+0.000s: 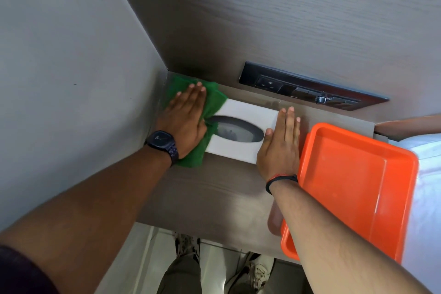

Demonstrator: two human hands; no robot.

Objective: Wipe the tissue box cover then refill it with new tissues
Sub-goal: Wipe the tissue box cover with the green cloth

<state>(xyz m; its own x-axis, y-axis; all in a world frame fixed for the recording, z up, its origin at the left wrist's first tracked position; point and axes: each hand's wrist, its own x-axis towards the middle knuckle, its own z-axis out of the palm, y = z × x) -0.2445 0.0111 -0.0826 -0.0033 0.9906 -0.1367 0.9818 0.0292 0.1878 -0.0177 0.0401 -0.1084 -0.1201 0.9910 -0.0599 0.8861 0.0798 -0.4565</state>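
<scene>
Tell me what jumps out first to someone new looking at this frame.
The orange tray on the right of the counter, its near end hanging past the edge. Next, the green cloth that the left hand presses flat over the left end of the white tissue box, near the corner. The right hand lies flat on the box's right end, beside the tray.

You face a corner where a grey wall [59, 67] meets a wood-grain panel [262, 7] holding a dark socket plate [310, 87], above a brown shelf [214, 193] and pale tiled floor [133, 258].
</scene>
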